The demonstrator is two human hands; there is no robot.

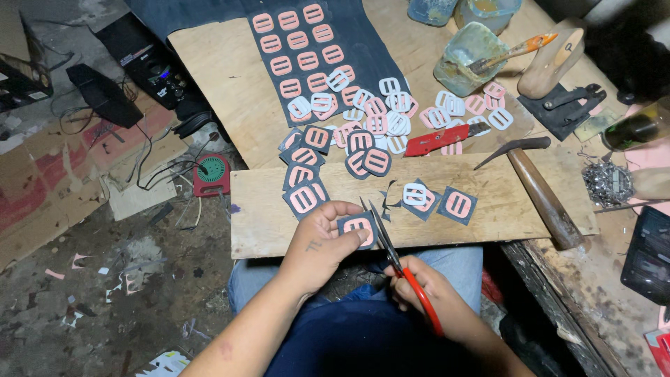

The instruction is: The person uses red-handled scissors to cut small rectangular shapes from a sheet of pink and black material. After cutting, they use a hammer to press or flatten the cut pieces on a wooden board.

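Nearest the wearer, the left hand (pixel 322 241) pinches one dark patch with a pink buckle piece (pixel 358 227) at the near edge of the plank (pixel 279 230), thumb and fingers closed on it. The right hand (pixel 426 293) is clenched round the red handles of one pair of scissors (pixel 391 248), blades parted and just beside the patch. Risk noted: the blade tips stand close to the left thumb, so a slip could nick it; the patch overhangs the near edge, and a loose hold would drop it to the littered floor (pixel 105 279). Loose dark offcuts (pixel 391 199) on the plank could catch under the blades. On the plank's middle lie two trimmed patches (pixel 440 201), one apparently carrying a white piece; toward its left end a cluster of about seven more (pixel 307 174), overlapping, so the count is approximate. One hammer (pixel 537 185) lies across the plank's right end, its handle reaching over the near edge; a knock could tip it off. One red utility knife (pixel 436 142) lies beyond, blade state not discernible. Further on, a heap of loose pink and white buckle pieces (pixel 391 115), too overlapped to count. At the worktop's far edge a dark sheet (pixel 363 42) carries roughly a dozen pink pieces in rows. One glue pot with a brush (pixel 471 52) sits at far right, open and liable to spill.
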